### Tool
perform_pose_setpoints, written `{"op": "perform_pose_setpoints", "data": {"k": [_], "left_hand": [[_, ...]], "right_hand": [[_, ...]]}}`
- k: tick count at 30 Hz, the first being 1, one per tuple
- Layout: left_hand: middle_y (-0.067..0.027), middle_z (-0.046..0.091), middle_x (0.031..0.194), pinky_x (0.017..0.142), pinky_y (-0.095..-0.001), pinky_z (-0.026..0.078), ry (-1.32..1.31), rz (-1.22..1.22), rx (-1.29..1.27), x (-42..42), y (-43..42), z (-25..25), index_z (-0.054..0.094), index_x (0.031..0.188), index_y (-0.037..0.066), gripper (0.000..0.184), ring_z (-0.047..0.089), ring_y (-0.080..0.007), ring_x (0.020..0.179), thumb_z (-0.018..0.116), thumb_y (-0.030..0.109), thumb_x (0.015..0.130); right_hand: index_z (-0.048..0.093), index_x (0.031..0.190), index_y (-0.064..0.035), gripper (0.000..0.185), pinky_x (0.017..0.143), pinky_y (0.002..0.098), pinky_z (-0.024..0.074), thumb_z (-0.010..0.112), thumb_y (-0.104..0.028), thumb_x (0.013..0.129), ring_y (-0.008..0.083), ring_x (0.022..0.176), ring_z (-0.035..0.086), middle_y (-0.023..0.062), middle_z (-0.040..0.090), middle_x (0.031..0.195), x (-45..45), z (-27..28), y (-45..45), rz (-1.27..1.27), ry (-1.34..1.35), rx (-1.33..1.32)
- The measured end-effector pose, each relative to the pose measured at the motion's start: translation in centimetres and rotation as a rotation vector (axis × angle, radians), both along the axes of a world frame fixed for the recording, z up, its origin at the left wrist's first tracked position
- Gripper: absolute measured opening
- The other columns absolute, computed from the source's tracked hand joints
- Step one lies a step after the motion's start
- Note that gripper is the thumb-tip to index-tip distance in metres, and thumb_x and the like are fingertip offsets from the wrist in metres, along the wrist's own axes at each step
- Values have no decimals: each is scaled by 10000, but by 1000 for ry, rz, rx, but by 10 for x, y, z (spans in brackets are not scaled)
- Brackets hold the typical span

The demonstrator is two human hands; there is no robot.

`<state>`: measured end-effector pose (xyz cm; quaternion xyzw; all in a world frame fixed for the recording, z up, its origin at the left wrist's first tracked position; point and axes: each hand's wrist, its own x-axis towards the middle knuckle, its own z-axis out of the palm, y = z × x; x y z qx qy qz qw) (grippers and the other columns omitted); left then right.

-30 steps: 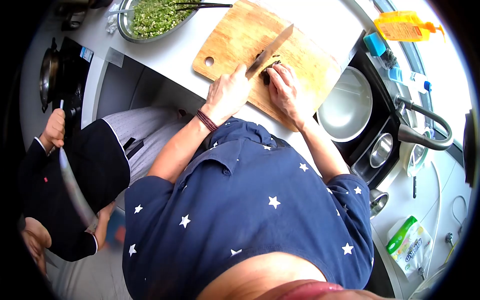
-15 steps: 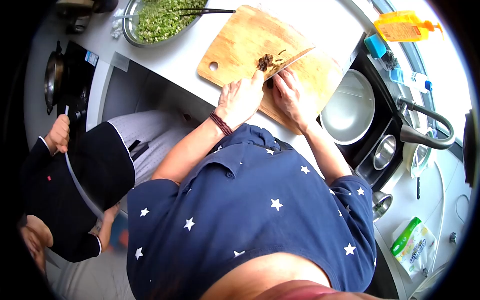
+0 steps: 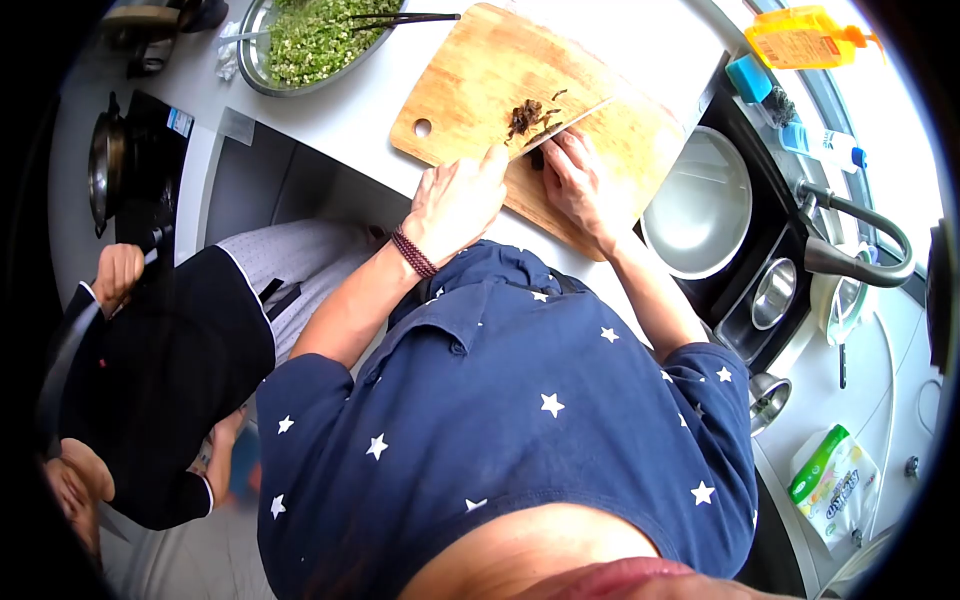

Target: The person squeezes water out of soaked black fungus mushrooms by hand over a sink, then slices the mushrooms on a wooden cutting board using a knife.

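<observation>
My left hand [image 3: 460,200], with a dark beaded bracelet on the wrist, is closed round the handle of a kitchen knife [image 3: 565,124]. The blade slants up and rightward over a wooden cutting board [image 3: 460,85]. Curled fingers of my right hand [image 3: 575,185] press a dark brown piece of food [image 3: 537,159] onto the board, close beside the blade. It looks like soaked mushroom, and most of it is hidden under the fingers. On the blade's far side lies a small heap of dark cut strips [image 3: 524,116].
A glass bowl of chopped greens [image 3: 318,45] stands at upper left, with black chopsticks [image 3: 405,18] across its rim. On the right are a sink with a large bowl [image 3: 700,205], a faucet [image 3: 860,265] and an orange bottle [image 3: 805,38]. Another person [image 3: 180,370] stands at left.
My left hand has drawn the knife back a little toward me and leftward. My right hand keeps its hold. The other person's upper hand and the long grey strip have shifted.
</observation>
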<state>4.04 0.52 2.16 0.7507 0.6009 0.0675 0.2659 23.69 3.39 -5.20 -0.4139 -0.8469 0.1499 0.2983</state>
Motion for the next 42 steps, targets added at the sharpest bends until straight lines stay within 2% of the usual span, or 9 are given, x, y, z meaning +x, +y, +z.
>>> {"op": "perform_pose_setpoints", "data": {"k": [6,11,18,22,27,33,36,42], "left_hand": [[-254,635,687,615,-527,534,29,60,33,23,11,-19,490,962,9,169,653,-438,674,550,135,866],[-306,621,731,689,-549,508,-92,203,-58,12,18,-21,530,993,6,208,635,-479,754,514,192,901],[-273,633,741,638,-515,499,-273,261,19,-2,10,-36,559,1039,-9,232,639,-450,723,542,170,892],[-238,626,694,593,-512,499,-153,195,100,1,-11,-10,523,1013,20,173,641,-434,694,550,147,899],[-197,636,713,554,-494,514,80,65,147,9,-25,-7,494,991,61,168,645,-404,655,580,135,867],[-206,635,697,563,-503,525,-4,44,82,3,-20,-11,497,1009,51,183,650,-405,652,576,115,857],[-217,642,694,575,-502,535,43,36,25,9,-13,-4,497,1009,48,177,662,-400,660,563,109,858],[-216,656,693,596,-502,546,79,30,108,28,7,-24,504,1015,44,179,677,-392,664,556,117,860]], "right_hand": [[622,1114,-16,393,950,398,479,646,53,727,334,1099,560,146,604,1127,0,1,0,7,0,-31],[629,1138,-26,349,970,411,464,666,-11,791,322,1139,532,140,596,1157,1,11,-6,-39,-115,43],[637,1120,-28,313,953,392,477,674,-37,810,310,1086,559,126,601,1144,3,5,-11,-45,-92,29],[634,1082,-23,276,943,390,482,667,-24,808,308,1056,569,128,605,1107,2,2,-12,-58,-78,40],[630,1077,-22,312,949,402,480,651,21,768,318,1087,561,136,604,1130,-1,8,-10,-63,-127,5],[632,1083,-20,359,959,406,478,631,60,733,329,1125,551,151,606,1157,-1,10,-11,-56,-123,-41],[637,1072,-20,364,957,409,479,634,70,719,333,1122,551,150,612,1138,-1,-5,-9,-72,-95,-13],[643,1033,-12,326,919,408,500,659,55,715,338,1055,585,145,628,1074,-2,-9,-7,-88,-19,21]]}}
